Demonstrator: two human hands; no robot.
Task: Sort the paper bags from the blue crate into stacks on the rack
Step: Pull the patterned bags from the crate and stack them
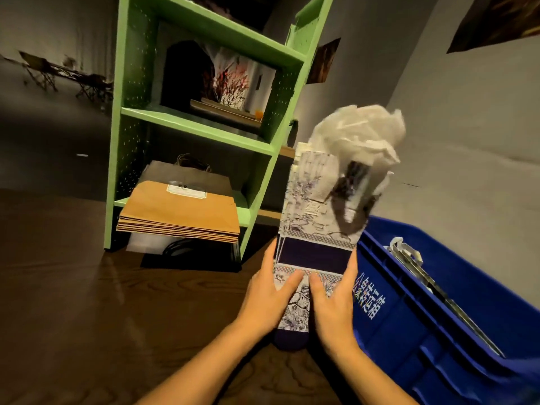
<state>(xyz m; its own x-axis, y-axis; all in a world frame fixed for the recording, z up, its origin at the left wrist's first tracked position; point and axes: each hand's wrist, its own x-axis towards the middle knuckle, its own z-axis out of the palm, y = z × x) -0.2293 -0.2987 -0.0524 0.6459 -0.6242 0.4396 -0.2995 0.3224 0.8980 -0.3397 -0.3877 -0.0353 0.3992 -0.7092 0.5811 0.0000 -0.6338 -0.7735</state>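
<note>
Patterned paper bag [312, 229], white with a dark printed design and a dark band, held upright in the air between the green rack [198, 130] and the blue crate [409, 317]. The left hand [271, 299] and right hand [333, 305] grip its lower part, thumbs pressed side by side on the front face and fingers [270, 255] curled round its two side edges. Crumpled white paper [359, 133] bulges from the bag's top. On the rack's lowest shelf lies a flat stack of brown bags [181, 214]; on the middle shelf a picture-printed bag [233, 80] stands upright. Further bags [409, 255] lie inside the crate, at right. Rack and crate rest on a dark wooden surface [87, 287].
</note>
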